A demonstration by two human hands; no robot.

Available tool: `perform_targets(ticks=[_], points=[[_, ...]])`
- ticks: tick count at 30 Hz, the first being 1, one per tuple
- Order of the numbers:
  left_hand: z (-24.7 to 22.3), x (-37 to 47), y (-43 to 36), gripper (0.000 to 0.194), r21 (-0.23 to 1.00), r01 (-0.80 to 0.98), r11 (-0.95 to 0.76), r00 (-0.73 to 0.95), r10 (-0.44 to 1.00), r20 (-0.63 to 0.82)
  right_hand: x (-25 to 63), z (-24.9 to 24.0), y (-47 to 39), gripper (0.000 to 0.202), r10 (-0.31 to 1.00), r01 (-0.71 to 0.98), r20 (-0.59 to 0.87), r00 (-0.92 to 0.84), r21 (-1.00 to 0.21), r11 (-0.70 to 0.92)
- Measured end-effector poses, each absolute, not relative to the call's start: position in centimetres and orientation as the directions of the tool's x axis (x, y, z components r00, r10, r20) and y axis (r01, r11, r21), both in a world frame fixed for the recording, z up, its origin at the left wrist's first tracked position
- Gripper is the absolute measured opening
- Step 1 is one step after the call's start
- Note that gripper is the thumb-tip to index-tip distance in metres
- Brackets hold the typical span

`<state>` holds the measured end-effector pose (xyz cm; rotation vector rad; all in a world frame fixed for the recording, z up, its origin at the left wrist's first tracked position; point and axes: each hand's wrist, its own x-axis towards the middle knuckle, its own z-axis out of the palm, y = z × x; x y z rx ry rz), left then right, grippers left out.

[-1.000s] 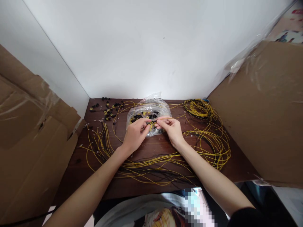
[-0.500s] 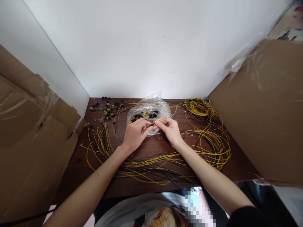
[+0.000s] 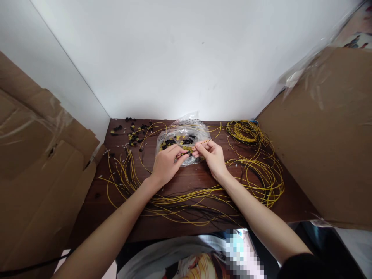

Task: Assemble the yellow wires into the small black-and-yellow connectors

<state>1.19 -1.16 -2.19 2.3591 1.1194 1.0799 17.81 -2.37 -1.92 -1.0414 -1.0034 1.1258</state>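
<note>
Over the front of a clear plastic bag (image 3: 200, 133), my left hand (image 3: 166, 166) is closed in a pinch on a small black part (image 3: 188, 152) at the end of a wire. Its exact kind is hidden by the fingertips. My right hand (image 3: 215, 158), just to the right, pinches a thin yellow wire (image 3: 207, 141) between thumb and fingers. The wire runs from the black part through the right fingers and on toward the back right. Inside the bag lie several black and yellow small parts (image 3: 180, 142).
Loose black and yellow parts (image 3: 133, 137) lie at the back left. A long bundle of yellow and black wires (image 3: 183, 200) crosses the brown table (image 3: 136, 230), curling up at the right. A wire coil (image 3: 244, 131) rests at the back right. Cardboard (image 3: 328, 147) walls both sides.
My right hand has shifted slightly right, away from the left, so the gap between the fingertips is wider and more wire shows. The left hand has barely moved.
</note>
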Motion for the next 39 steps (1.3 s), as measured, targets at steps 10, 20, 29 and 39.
perform_targets(ticks=[10, 20, 29, 39], points=[[-2.02, 1.23, -1.19, 0.014, 0.530, 0.551, -0.645, 0.394, 0.760, 0.516, 17.40, -1.82, -2.53, 0.028, 0.998, -0.164, 0.038, 0.042, -0.986, 0.044], [-1.75, 1.33, -1.25, 0.013, 0.539, 0.546, -0.641, 0.399, 0.765, 0.505, 17.15, -1.77, -2.68, 0.030, 0.998, -0.250, 0.034, 0.048, -0.967, 0.045], [-1.90, 1.29, -1.22, 0.012, 0.536, 0.547, -0.643, 0.404, 0.763, 0.504, 17.11, -1.87, -2.68, 0.031, 0.999, -0.279, 0.024, 0.045, -0.960, 0.036], [-2.01, 1.22, -1.24, 0.009, 0.534, 0.535, -0.655, 0.402, 0.753, 0.521, 17.07, -1.69, -2.68, 0.031, 0.999, -0.242, 0.024, 0.042, -0.970, 0.034]])
